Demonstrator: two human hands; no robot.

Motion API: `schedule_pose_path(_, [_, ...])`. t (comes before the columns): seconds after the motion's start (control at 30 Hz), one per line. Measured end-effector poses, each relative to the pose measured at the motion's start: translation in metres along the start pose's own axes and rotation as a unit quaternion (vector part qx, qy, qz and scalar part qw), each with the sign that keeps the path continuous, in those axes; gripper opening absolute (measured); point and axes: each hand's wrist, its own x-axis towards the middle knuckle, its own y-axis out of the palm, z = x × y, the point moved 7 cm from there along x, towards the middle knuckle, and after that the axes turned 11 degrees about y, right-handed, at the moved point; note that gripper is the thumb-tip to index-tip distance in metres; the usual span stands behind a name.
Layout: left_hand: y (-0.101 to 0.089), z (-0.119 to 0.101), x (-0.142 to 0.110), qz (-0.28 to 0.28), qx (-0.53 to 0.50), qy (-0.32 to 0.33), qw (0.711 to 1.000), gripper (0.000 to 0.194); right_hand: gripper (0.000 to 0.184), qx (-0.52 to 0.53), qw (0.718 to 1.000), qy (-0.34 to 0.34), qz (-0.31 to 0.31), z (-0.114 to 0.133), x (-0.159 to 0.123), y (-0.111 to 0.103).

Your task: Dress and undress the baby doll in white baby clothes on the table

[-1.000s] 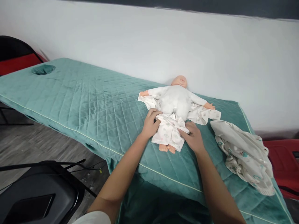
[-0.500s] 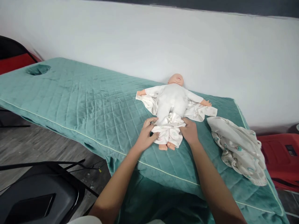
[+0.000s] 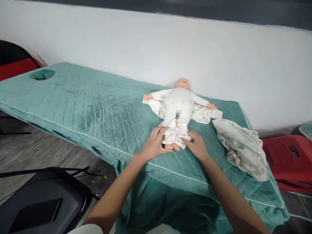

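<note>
A baby doll [image 3: 179, 100] with a white cloth body lies on its back, arms spread, head toward the wall. Small white printed pants [image 3: 175, 130] are bunched round its lower legs, and the bare feet [image 3: 172, 147] stick out below. My left hand [image 3: 154, 143] grips the pants at their left side, its thumb down beside the feet. On the opposite side my right hand [image 3: 197, 143] pinches the pants' fabric between thumb and fingers. A white printed baby top [image 3: 204, 115] is spread open under the doll's body and arms.
The doll lies on a massage table with a green quilted cover [image 3: 97, 107]. To the right sits a crumpled white printed cloth [image 3: 241, 146]. A red case [image 3: 282, 159] is beyond the right edge, a black folding chair [image 3: 46, 201] at lower left. A white wall [image 3: 136, 45] borders the far side.
The pants are more bunched toward the doll's ankles. Both hands have shifted their hold on the fabric, with the left thumb now lower by the feet. The view has tilted slightly.
</note>
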Motion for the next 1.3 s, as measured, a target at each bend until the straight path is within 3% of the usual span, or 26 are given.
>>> schedule_pose_path(0.1, [-0.004, 0.002, 0.003, 0.024, 0.009, -0.014, 1.000, 0.105, 0.032, -0.033, 0.999, -0.022, 0.016, 0.010, -0.016, 0.003])
schedule_pose_path(0.27, [-0.011, -0.002, 0.011, 0.050, 0.017, -0.011, 0.999, 0.094, 0.066, -0.116, 0.991, -0.061, 0.020, 0.020, -0.027, 0.011])
schedule_pose_path(0.43, [-0.015, -0.007, 0.015, 0.076, 0.010, -0.012, 0.997, 0.085, 0.040, -0.167, 0.983, -0.073, 0.034, 0.034, -0.026, 0.009])
schedule_pose_path(0.63, [-0.029, -0.015, 0.009, 0.086, -0.068, -0.094, 0.990, 0.059, 0.032, -0.110, 0.987, 0.003, 0.115, 0.044, -0.032, -0.009])
schedule_pose_path(0.73, [-0.041, -0.030, 0.012, 0.094, -0.139, -0.109, 0.980, 0.047, 0.026, -0.040, 0.983, 0.025, 0.176, 0.051, -0.036, -0.019])
schedule_pose_path(0.9, [-0.060, -0.053, 0.021, 0.166, -0.248, -0.133, 0.945, 0.050, 0.030, 0.029, 0.965, 0.046, 0.258, 0.066, -0.036, -0.033])
schedule_pose_path(1.07, [-0.087, -0.061, 0.030, 0.211, -0.263, -0.161, 0.928, 0.037, 0.050, -0.012, 0.968, 0.016, 0.250, 0.091, -0.025, -0.058])
schedule_pose_path(1.23, [-0.125, -0.083, 0.050, 0.309, -0.322, -0.084, 0.891, 0.038, 0.059, -0.083, 0.965, -0.044, 0.244, 0.130, -0.021, -0.088])
schedule_pose_path(1.3, [-0.144, -0.093, 0.065, 0.314, -0.324, -0.056, 0.891, 0.040, 0.062, -0.137, 0.959, -0.076, 0.238, 0.150, -0.023, -0.100])
